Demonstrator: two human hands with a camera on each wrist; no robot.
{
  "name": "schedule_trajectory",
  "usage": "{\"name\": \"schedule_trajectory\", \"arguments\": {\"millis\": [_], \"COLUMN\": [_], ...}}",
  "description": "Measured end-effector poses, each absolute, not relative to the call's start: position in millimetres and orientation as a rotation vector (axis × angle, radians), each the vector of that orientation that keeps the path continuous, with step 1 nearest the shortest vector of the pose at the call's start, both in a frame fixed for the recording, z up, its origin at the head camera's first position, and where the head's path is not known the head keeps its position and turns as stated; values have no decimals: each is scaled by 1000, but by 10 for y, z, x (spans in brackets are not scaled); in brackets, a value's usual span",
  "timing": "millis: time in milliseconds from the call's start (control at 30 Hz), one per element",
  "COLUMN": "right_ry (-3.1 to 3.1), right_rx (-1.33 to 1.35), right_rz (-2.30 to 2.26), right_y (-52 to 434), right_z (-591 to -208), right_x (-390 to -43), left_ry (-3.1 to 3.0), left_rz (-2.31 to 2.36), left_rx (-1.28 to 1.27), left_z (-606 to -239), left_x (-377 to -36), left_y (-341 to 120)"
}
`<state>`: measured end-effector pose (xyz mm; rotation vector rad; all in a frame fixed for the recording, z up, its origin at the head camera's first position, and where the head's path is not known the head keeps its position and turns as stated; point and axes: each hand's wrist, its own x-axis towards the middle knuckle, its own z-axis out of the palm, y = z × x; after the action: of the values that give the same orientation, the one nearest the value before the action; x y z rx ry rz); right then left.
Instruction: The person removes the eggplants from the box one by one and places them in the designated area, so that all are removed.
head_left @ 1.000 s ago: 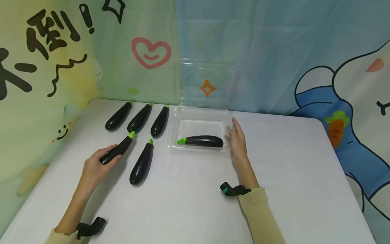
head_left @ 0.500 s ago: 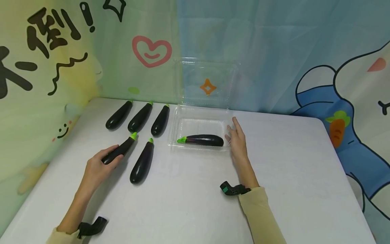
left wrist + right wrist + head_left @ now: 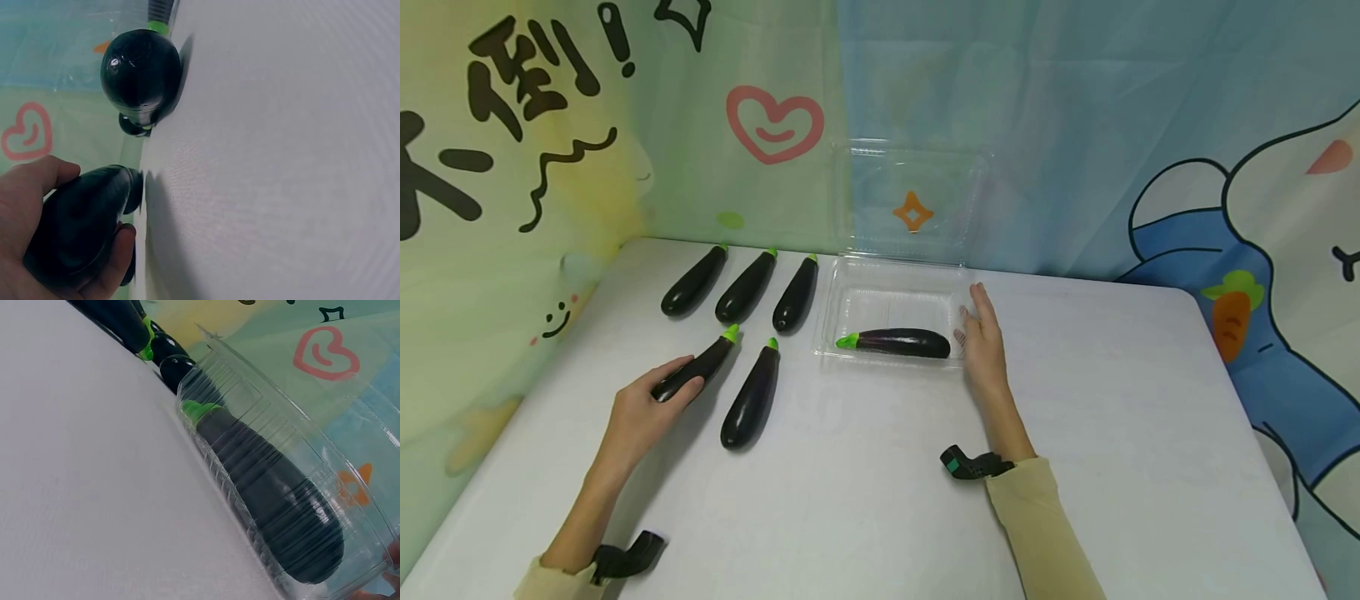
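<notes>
In the head view my left hand grips a dark eggplant with a green stem end, thumb and fingers on either side of its thick end. In the left wrist view this eggplant is tilted, its shadow falling on the table. Another eggplant lies just right of that hand. My right hand rests against the right side of a clear plastic box, its longest visible finger straight. One eggplant lies sideways along the box's near side. The box's lid stands raised at the back.
Several more eggplants lie in a row at the back left of the white table. A printed cloth backdrop rises behind the table's far edge. Small black wrist cameras are worn on both wrists.
My left hand, with its eggplant, has shifted very slightly to the right. The right hand stays at the box, and the other eggplants lie as before.
</notes>
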<state>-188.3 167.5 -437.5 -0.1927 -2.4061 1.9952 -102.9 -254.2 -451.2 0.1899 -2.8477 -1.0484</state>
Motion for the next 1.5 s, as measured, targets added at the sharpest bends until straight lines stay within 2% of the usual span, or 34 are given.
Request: {"name": "schedule_trajectory", "arguments": {"millis": [533, 1000, 1500], "right_ry": [-2431, -2464, -2451], "right_rx": [-140, -163, -168], "right_rz": [1886, 1907, 1927], "right_y": [1772, 1675, 1680], "right_z": [-4726, -4352, -4357], "right_x": [-2048, -1877, -1885], "left_ry": [-2866, -2849, -2892], "left_rz": [-1025, -950, -918], "left_rx": [202, 133, 119], "left_z": [-4496, -4547, -4526], "left_x": [-1000, -984, -982], "left_y": [-2526, -2480, -2469]}}
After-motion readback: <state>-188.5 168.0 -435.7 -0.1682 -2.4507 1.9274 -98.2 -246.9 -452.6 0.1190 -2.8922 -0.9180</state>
